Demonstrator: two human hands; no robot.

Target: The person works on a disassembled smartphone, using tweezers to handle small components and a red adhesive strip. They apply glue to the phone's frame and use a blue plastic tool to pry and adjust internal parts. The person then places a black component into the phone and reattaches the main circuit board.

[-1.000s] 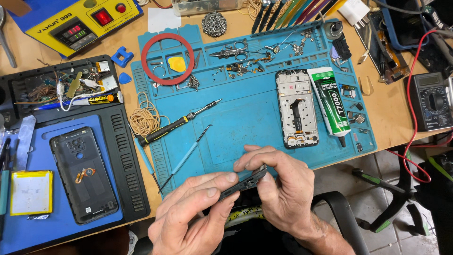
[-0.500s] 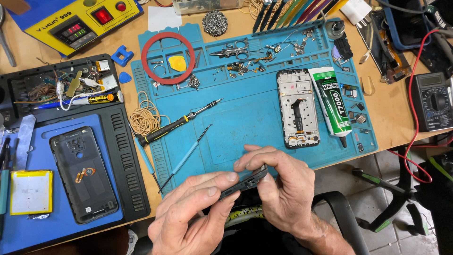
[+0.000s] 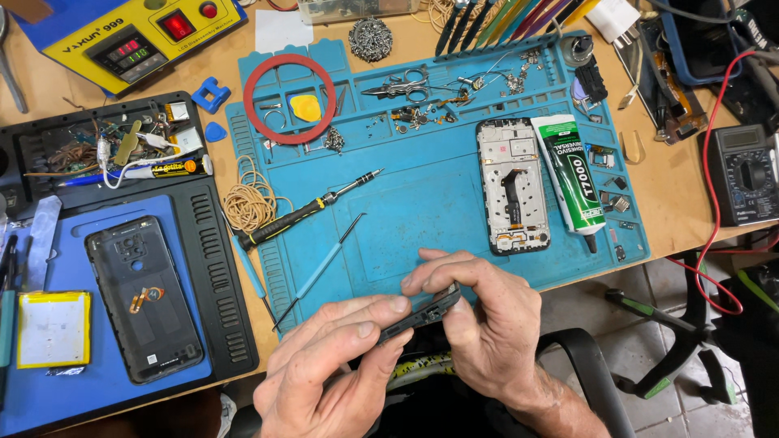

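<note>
I had both hands low at the near edge of the bench point(image 3: 682, 219), just in front of the blue work mat point(image 3: 422, 203), and between them sat a small dark part point(image 3: 422, 314), a long, narrow strip of black plastic with little cut-outs and a bit of metal showing along its edge. It lay tilted, its right end higher than its left. My left hand point(image 3: 333, 373) had its grip closed on the lower left end, thumb and forefinger pinched on it, and my right hand point(image 3: 479, 316) was gripping the upper right end, fingers curled over the top of it. The strip was held in the air, clear of the mat and above the black chair point(image 3: 592, 373) that showed beneath my wrists. I could not tell what the underside of the strip looked like. Just beyond my fingers on the mat lay a thin blue pry tool point(image 3: 320, 268), slanting up to the right, and beside it a black screwdriver point(image 3: 304, 212) at much the same angle. Further right on the mat a phone frame point(image 3: 513, 185) lay face up, with a green and white glue tube point(image 3: 572, 180) touching its right side. To my left, on a separate tray, a dark phone back cover point(image 3: 142, 296) lay flat, with a yellow-edged battery point(image 3: 53, 328) well apart from my hands.
</note>
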